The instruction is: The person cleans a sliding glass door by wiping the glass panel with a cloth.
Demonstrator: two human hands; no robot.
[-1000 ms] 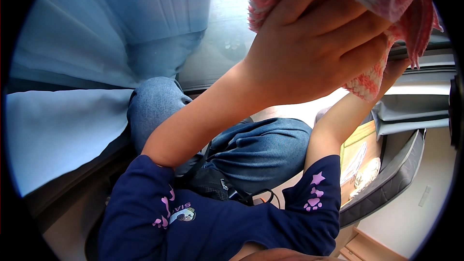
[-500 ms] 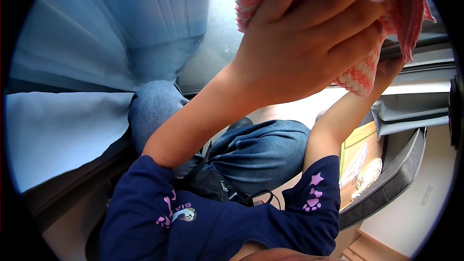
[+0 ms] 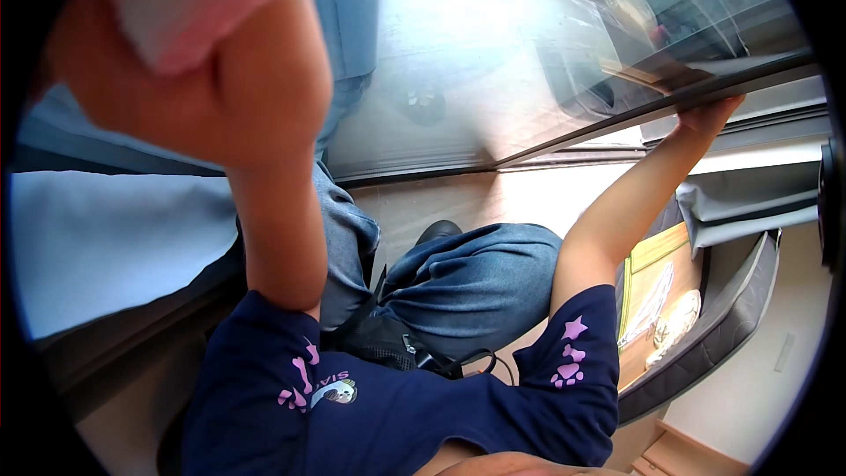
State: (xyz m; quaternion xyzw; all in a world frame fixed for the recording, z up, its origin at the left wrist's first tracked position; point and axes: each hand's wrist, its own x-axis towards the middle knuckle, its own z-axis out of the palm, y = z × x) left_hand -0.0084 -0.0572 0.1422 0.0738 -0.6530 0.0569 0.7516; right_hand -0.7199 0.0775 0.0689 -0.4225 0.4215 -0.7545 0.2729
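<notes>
My left hand (image 3: 181, 119) is raised at the upper left, blurred, with its fingers closed on a pink and white fluffy cloth (image 3: 207, 4). The cloth is cut off by the top of the view, and part of the fingers is hidden. On the right, my right hand (image 3: 708, 116) grips the dark lower edge of a tilted window frame (image 3: 617, 116), its fingertips mostly hidden. Between my hands stretches the glass pane (image 3: 476, 44), which shows reflections and hazy patches.
Blue curtain fabric (image 3: 352, 18) hangs behind my left hand, and pale blue fabric (image 3: 115, 247) lies at the left. My jeans (image 3: 476, 282) are below the glass. At the right are a grey padded edge (image 3: 705, 353), a wooden surface (image 3: 648, 273) and grey folded fabric (image 3: 749, 203).
My left hand has swept the cloth from the upper right across to the upper left, uncovering the glass and frame. My right hand has stayed at the frame.
</notes>
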